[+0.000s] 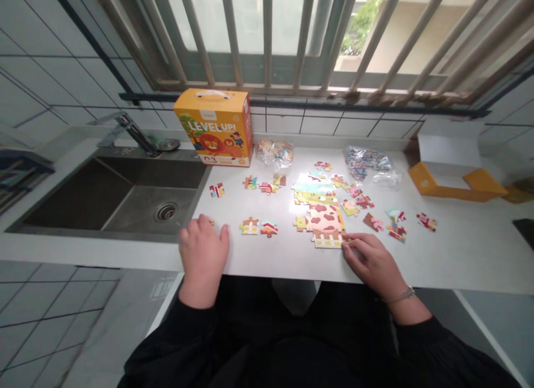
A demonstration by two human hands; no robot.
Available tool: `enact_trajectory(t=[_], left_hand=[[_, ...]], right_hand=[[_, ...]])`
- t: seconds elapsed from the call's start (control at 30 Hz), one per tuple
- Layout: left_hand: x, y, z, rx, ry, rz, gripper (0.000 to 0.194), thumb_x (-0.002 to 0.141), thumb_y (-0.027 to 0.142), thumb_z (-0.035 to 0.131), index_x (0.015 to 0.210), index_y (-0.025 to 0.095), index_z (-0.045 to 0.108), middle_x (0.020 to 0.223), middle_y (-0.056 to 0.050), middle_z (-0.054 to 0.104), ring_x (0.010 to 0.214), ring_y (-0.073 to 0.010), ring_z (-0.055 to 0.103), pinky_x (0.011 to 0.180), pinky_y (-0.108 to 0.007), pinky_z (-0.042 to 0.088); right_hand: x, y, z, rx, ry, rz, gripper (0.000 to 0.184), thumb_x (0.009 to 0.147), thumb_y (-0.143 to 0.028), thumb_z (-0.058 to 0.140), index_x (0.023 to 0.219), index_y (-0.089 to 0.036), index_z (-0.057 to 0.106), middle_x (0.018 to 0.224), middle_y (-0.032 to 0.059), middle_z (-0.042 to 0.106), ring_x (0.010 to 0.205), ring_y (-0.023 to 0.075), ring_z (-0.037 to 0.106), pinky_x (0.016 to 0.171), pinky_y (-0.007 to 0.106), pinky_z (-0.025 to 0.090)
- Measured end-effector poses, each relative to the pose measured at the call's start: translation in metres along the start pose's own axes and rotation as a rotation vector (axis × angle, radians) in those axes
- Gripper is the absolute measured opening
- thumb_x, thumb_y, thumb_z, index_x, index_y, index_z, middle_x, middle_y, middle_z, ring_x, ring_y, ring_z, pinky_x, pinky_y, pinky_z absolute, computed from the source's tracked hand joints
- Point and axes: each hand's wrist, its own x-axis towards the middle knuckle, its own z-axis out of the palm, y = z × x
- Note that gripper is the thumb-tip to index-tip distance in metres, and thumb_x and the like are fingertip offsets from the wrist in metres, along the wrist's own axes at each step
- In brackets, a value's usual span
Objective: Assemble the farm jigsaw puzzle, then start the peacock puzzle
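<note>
A partly joined jigsaw (320,209) with a cow picture lies on the white counter (459,249). My right hand (370,258) rests at its lower right corner, fingertips pressed on the bottom edge piece (327,240). My left hand (203,252) lies curled on the counter near the sink edge, covering a small piece whose tip shows by the knuckles. Two loose joined pieces (258,227) sit between my hands. Several other loose pieces (392,221) are scattered right of the jigsaw and behind it (265,183).
An orange puzzle box (214,127) stands at the back by the tiled wall. Two clear bags of pieces (274,152) (367,160) lie behind the jigsaw. An open yellow box tray (453,182) sits far right. A steel sink (120,196) with tap is at left.
</note>
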Motion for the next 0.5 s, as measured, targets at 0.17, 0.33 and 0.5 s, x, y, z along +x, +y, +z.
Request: enact_trajectory(t=[0.17,0.33,0.5], left_hand=[[0.017,-0.036,0.01,0.089,-0.162,-0.096,0.054,0.101,0.052,0.054,0.123,0.006,0.071,0.121,-0.029,0.067,0.116,-0.0466,0.063,0.096,-0.057,0.055],[0.04,-0.053,0.019,-0.002,-0.222,-0.117,0.05,0.094,0.054,0.065,0.117,0.01,0.073,0.119,-0.024,0.073,0.12,-0.0406,0.067,0.111,-0.052,0.052],[0.06,-0.067,0.02,-0.212,-0.269,-0.141,0.052,0.075,0.057,0.082,0.106,0.019,0.067,0.109,-0.014,0.076,0.104,-0.0352,0.073,0.094,-0.044,0.059]], right_hand=[[-0.004,0.004,0.002,0.015,0.025,0.005,0.013,0.105,-0.035,0.065,0.097,-0.028,0.074,0.116,0.01,0.08,0.106,0.0299,0.074,0.095,0.052,0.062],[-0.003,0.006,0.003,0.021,0.021,-0.007,0.01,0.105,-0.031,0.065,0.1,-0.027,0.073,0.115,0.0094,0.079,0.105,0.0292,0.073,0.094,0.05,0.06],[-0.002,0.007,0.004,0.03,-0.001,0.018,0.01,0.105,-0.031,0.065,0.102,-0.026,0.074,0.116,0.0092,0.078,0.105,0.0293,0.072,0.096,0.05,0.058]])
